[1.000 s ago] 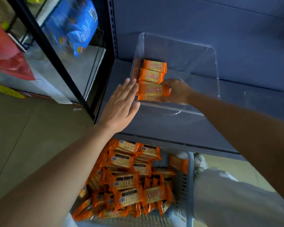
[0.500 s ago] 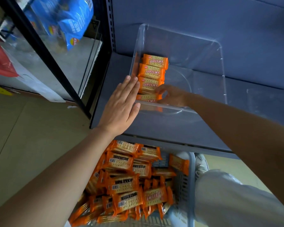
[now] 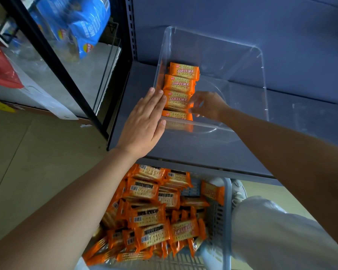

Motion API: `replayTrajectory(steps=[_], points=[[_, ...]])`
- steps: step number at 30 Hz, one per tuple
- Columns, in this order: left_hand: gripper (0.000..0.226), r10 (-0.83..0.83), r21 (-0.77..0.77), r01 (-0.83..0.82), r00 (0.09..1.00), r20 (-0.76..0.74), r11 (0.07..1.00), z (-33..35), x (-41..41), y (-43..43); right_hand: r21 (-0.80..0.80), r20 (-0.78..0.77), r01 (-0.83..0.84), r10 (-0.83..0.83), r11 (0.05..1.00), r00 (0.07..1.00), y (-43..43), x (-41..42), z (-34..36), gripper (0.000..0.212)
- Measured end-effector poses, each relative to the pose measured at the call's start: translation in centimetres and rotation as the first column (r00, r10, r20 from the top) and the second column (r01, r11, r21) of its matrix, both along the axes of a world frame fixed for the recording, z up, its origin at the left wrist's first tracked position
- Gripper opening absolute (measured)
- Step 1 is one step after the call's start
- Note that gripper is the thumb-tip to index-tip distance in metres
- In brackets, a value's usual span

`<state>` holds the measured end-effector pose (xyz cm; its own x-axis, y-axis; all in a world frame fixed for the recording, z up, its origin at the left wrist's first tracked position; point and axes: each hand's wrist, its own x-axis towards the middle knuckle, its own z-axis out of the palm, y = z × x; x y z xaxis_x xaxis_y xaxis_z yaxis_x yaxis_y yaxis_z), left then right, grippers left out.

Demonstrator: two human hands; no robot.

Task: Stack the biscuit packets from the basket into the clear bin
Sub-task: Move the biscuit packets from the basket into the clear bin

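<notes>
Shelf (image 3: 183, 152) bin (image 3: 262, 75) holds four packets (image 3: 177, 99).

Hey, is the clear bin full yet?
No, mostly empty: the clear bin holds one row of orange biscuit packets along its left wall.

Clear bin (image 3: 242, 65) on shelf (image 3: 183, 151). Packet row (image 3: 180, 85) inside bin, right of left grip (image 3: 144, 121), left of right grip (image 3: 208, 107). Basket (image 3: 220, 217) below shelf, nearer than both grips.

Pkt (image 3: 177, 115) I held over the clear bin's (image 3: 242, 61) near edge w/ my right hand (image 3: 209, 108) a sec ago now lies inside, 4th in the row, nearest me; fingers are off it, loosely curled by its right end.
</notes>
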<state>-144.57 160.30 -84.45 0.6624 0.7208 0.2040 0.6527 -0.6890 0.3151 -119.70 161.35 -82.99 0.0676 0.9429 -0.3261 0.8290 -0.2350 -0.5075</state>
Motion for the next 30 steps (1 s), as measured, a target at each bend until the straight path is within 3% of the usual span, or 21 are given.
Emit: replayTrajectory(steps=[4, 8, 11, 17, 22, 27, 30], points=[[0.057, 0.036, -0.004, -0.036, 0.999, -0.033, 0.999, 1.6, -0.2, -1.0, 0.184, -0.175, 0.087, -0.054, 0.979, 0.983, -1.3, -1.2, 3.7, 0.011], [0.049, 0.113, 0.097, -0.114, 0.993, 0.02, 0.989, 2.9, -1.4, -4.2, 0.357, -0.282, 0.07, 0.036, 0.932, 0.959, -4.6, -4.4, 6.7, 0.009], [0.042, 0.165, 0.07, -0.165, 0.986, 0.012, 0.984, 2.4, -2.8, -7.1, 0.403, -0.315, 0.038, 0.1, 0.914, 0.944, -7.8, -7.0, 7.2, 0.009], [0.033, 0.119, -0.212, -0.145, 0.984, -0.131, 0.966, -1.6, -6.2, -12.1, 0.227, -0.375, -0.037, 0.122, 0.973, 0.919, -14.0, -11.1, 2.0, 0.006], [0.053, 0.092, -0.464, -0.215, 0.957, -0.274, 0.859, -5.3, -9.1, -16.4, -0.03, -0.275, -0.107, 0.095, 0.994, 0.957, -19.6, -13.5, -5.6, 0.016], [0.078, -0.036, -0.535, -0.222, 0.903, -0.428, 0.815, -8.4, -11.1, -18.5, -0.199, -0.129, -0.21, 0.187, 0.957, 0.974, -23.9, -15.4, -10.6, 0.066], [0.078, -0.01, -0.498, -0.21, 0.915, -0.403, 0.842, -9.2, -11.3, -18.9, -0.2, -0.016, -0.267, 0.27, 0.943, 0.963, -24.3, -16.1, -12.0, 0.073]])
